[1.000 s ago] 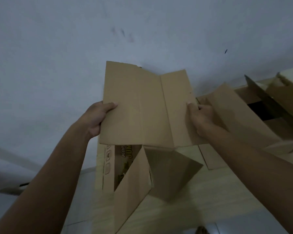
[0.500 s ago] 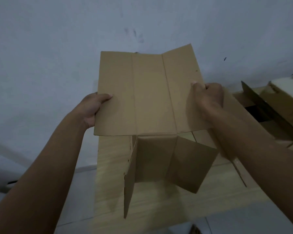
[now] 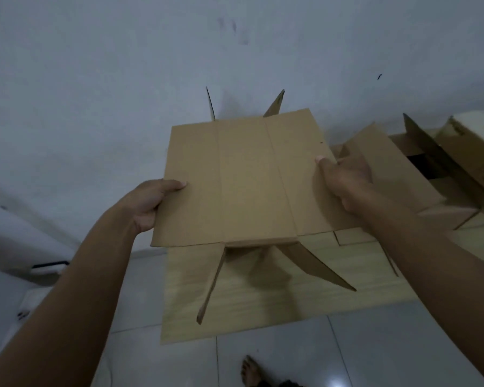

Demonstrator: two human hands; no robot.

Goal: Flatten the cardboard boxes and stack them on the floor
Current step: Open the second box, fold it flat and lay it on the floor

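Cardboard box (image 3: 246, 180) now tilted flatter between both hands, flaps splayed.

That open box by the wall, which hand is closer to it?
Right. The right hand grips the held cardboard beside the open box; the left hand holds the far edge.

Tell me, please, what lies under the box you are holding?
Under the held box, flattened cardboard lies on the tiled floor. The part directly beneath the box is covered.
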